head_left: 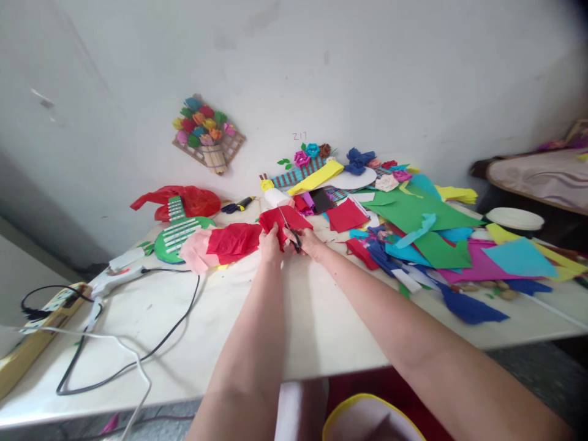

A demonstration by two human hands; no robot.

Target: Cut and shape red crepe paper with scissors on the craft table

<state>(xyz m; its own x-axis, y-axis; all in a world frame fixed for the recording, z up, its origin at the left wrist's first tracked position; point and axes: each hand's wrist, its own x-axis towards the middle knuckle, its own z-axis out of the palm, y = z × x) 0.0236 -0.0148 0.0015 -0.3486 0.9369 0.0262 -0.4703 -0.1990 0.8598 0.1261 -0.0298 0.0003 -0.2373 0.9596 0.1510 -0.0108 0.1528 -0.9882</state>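
Observation:
My left hand pinches a piece of red crepe paper above the middle of the table. In my right hand is a pair of scissors with dark handles, the fingers closed round them. The blades point up and left and lie over the red paper. More red crepe paper and a pink piece lie to the left, partly over a green guitar-shaped craft with white strips. A separate red sheet rests to the right of my hands.
A glue gun with a looping black cord lies at left beside a power strip. Coloured paper piles up at right. Pliers lie near the wall. A yellow-rimmed bin stands below the table edge.

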